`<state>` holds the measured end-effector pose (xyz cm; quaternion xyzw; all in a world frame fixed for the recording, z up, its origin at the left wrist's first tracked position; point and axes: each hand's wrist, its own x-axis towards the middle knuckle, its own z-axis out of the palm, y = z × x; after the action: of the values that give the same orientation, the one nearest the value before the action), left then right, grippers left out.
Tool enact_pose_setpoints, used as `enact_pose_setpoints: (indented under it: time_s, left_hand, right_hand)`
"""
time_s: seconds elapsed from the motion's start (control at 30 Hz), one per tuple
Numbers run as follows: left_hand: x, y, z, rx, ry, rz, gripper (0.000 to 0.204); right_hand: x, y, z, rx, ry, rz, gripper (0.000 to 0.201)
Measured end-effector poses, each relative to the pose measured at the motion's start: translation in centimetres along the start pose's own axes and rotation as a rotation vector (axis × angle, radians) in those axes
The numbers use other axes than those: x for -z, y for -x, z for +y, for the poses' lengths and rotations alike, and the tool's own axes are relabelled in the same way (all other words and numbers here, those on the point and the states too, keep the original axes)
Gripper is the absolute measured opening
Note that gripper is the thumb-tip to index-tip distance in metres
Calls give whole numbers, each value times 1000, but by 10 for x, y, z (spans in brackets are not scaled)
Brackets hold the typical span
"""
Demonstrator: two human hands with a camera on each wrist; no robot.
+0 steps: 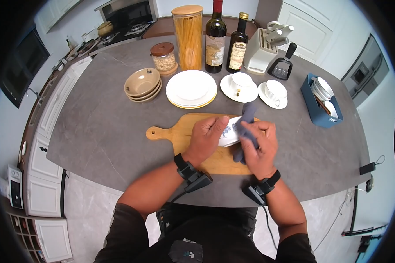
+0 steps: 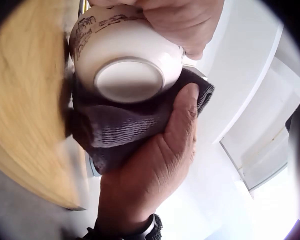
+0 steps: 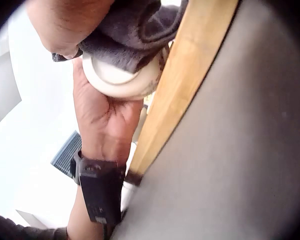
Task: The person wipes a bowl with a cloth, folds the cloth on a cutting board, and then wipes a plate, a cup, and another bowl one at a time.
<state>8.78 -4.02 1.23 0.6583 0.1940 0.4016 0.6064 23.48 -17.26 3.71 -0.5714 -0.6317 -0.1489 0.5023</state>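
Nearest the body, a cord (image 1: 270,228) hangs from the right wrist; it could catch on the table (image 1: 215,190) edge and jerk that arm.

The left hand (image 1: 208,136) grasps the white bowl (image 1: 228,133) by its side, thumb on the outside. The right hand (image 1: 262,147) grips a dark cloth (image 1: 249,118) against it. The bowl is tipped, foot ring exposed, held above the board (image 1: 186,127). Its glaze looks smooth, so a hard push or twist through the cloth could turn it out of the left hand's grip. A drop onto the wood might chip the rim or send it rolling. The cloth covers part of the bowl, so a weak hold there would be hard to notice.

Farther off, the cloth's loose end points toward 2 cups (image 1: 242,79) (image 1: 276,89) on saucers; a wide sweep could knock them. The plates (image 1: 175,90) stand just beyond the board, where a slipping bowl could strike them.
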Motion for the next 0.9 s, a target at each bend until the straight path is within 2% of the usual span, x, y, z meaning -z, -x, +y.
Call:
enact_pose_setpoints:
  time_s: [0.07, 0.13, 0.23, 0.3, 0.4, 0.47, 0.53, 0.57, 0.67, 0.7, 0.77, 0.8, 0.87, 0.9]
  left_hand:
    - [-1, -2, 0, -3, 43, 21, 47]
    - [-4, -3, 2, -6, 89, 34, 47]
    - [-1, -3, 5, -3, 83, 35, 47]
    - [-4, -1, 9, 7, 98, 34, 48]
    - [5, -3, -2, 29, 62, -37, 48]
    - [1, -3, 3, 14, 60, -33, 48]
    - [-1, -3, 4, -9, 57, -21, 48]
    - [-2, -3, 4, 9, 90, 2, 47]
    - [2, -5, -3, 22, 128, 10, 45]
    - [5, -6, -6, 17, 132, 1, 43]
    - [2, -6, -4, 28, 163, 20, 42]
    - [1, -6, -3, 44, 197, 34, 40]
    - [4, -6, -9, 41, 167, 15, 39]
    - [5, -6, -11, 41, 139, -10, 39]
  right_hand:
    - [-4, 3, 12, -297, -126, 76, 32]
    - [1, 4, 16, -294, -118, 60, 27]
    - [0, 4, 9, -230, -162, 51, 32]
    - [4, -1, -1, 1, -62, -24, 39]
    - [0, -4, -5, 52, -76, -13, 45]
    - [-2, 2, 2, 6, -71, -17, 39]
    - [-5, 5, 8, -286, -218, 61, 32]
    - [-3, 3, 10, -347, -223, 59, 29]
    - [-4, 5, 18, -405, -263, 44, 31]
    - [-3, 5, 17, -402, -264, 43, 31]
    - [-2, 6, 8, -231, -184, 24, 34]
    - [0, 3, 3, -231, -187, 22, 34]
    - [3, -2, -5, 52, -96, -61, 38]
    - [1, -3, -7, 41, -98, -54, 40]
